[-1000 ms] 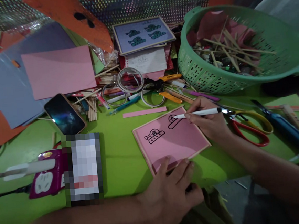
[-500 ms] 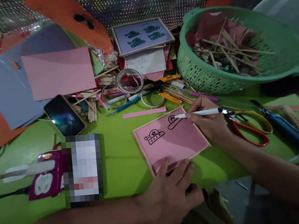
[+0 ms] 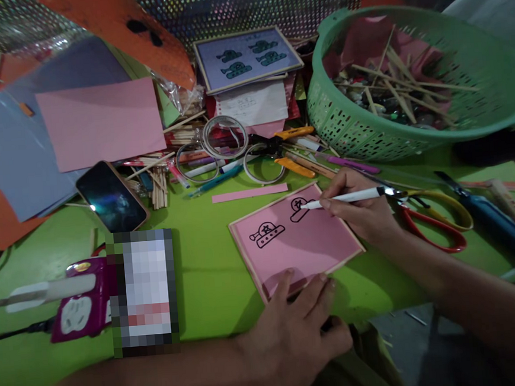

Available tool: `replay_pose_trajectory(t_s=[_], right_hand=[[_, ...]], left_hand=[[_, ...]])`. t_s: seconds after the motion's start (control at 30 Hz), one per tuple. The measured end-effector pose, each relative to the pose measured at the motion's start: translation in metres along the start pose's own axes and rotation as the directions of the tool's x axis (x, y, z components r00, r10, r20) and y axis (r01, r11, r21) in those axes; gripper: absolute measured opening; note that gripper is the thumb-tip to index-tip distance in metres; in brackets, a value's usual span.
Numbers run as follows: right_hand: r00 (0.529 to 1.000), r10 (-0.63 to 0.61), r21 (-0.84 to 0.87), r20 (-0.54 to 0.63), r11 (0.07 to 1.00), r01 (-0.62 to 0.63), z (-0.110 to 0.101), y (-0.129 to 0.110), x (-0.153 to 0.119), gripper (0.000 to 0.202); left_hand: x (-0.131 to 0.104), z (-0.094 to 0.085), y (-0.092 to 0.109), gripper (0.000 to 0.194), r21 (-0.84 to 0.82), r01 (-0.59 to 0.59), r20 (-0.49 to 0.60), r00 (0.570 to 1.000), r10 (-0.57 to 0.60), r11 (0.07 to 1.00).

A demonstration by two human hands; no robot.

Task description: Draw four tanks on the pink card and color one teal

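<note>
A pink card with thin wooden strips along its edges lies on the green table. It carries two black line drawings of tanks with stars; the left one has a row of small circles, and the right one is partly covered. My right hand is closed around a white marker, its tip on the right drawing. My left hand rests with fingers spread on the near edge of the card. A pink paper strip lies just beyond the card.
A green basket with sticks stands back right. Scissors and a blue cutter lie right. Tape rolls, pens and orange-handled pliers sit behind the card. A phone and a purple power socket are left. A framed blue card lies behind.
The marker tip has shifted slightly down and left, and the right drawing's star has more lines. My left hand stays in place on the card.
</note>
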State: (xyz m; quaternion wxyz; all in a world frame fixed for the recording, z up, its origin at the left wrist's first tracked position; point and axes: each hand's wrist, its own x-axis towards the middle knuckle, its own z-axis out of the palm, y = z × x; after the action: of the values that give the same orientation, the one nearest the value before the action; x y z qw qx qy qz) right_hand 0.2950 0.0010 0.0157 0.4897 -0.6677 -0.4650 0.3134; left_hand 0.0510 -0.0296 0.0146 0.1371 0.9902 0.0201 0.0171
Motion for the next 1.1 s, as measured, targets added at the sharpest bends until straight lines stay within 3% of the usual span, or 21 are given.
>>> replay_pose_trajectory(t_s=[0.7, 1.1], right_hand=[[1.0, 0.002, -0.002, 0.023, 1.0, -0.002, 0.0013, 0.0016, -0.0001, 0.019], [0.998, -0.027, -0.043, 0.057, 0.999, 0.029, 0.0012, -0.0038, 0.0011, 0.02]], left_hand=[[-0.0013, 0.0084, 0.0026, 0.018, 0.011, 0.017, -0.095, 0.995, -0.016, 1.0], [-0.0011, 0.0008, 0.0004, 0.02, 0.001, 0.002, -0.037, 0.999, -0.002, 1.0]])
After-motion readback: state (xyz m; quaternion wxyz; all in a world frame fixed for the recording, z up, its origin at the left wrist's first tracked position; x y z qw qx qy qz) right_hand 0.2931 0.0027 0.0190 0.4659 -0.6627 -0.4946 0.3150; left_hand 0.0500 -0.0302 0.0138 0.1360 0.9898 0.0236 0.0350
